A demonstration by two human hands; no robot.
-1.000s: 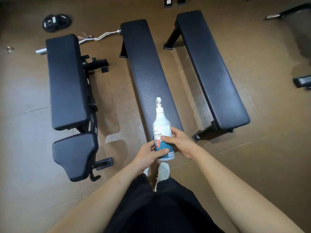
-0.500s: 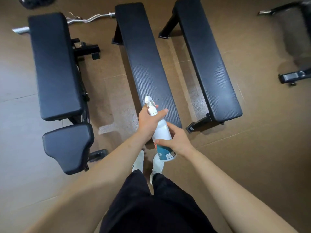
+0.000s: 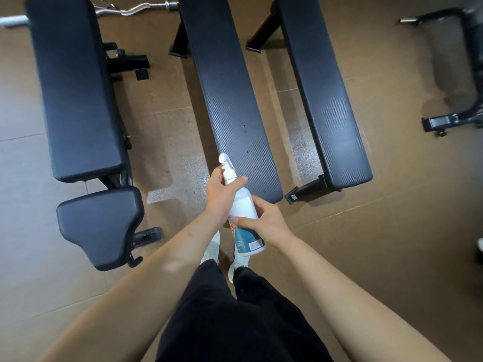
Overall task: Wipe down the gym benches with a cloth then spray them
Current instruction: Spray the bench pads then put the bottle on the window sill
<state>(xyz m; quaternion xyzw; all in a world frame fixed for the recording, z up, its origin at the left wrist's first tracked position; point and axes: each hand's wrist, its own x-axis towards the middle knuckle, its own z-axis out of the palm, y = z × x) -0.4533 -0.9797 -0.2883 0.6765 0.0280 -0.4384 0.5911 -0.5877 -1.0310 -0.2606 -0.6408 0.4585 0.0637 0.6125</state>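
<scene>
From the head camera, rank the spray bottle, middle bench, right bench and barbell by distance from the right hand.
1. spray bottle, in the right hand.
2. middle bench, just ahead.
3. right bench, ahead right.
4. barbell, far ahead left.

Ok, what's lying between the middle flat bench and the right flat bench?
Only brown floor with a glossy patch, plus feet of the right bench jutting in. Nothing loose lies between it and the middle bench. The head view shows this.

Spray bottle (image 3: 241,205): white, blue label, we hold it tilted.
Left bench (image 3: 78,100): black, padded, with a seat.
Middle bench (image 3: 230,100), right bench (image 3: 324,95): long, black, flat.
</scene>
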